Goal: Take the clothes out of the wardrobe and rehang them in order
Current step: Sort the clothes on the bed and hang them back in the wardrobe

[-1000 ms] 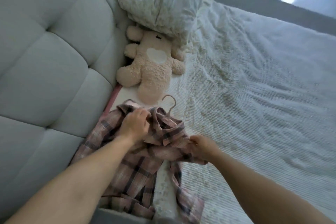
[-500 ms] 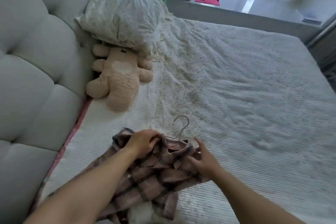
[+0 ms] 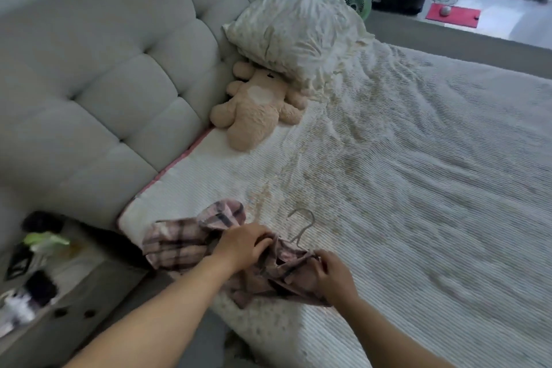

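Note:
A pink and grey plaid shirt [image 3: 185, 239] lies bunched on the near corner of the white bed [image 3: 418, 188]. It is on a hanger whose thin hook [image 3: 303, 225] sticks out above the collar. My left hand [image 3: 243, 243] grips the shirt at the collar's left side. My right hand [image 3: 333, 275] pinches the fabric at the right shoulder. The hanger's body is hidden under the cloth.
A beige teddy bear [image 3: 257, 107] and a white pillow [image 3: 295, 30] lie against the padded grey headboard [image 3: 104, 75]. A cluttered nightstand [image 3: 38, 284] stands at lower left. Beyond the bed are a green fan [image 3: 357, 3] and a red mat [image 3: 452, 16].
The shirt has been drawn toward the bed's near corner and bunched up. My view has pulled back and swung left, so the nightstand now shows. Both hands stay on the shirt.

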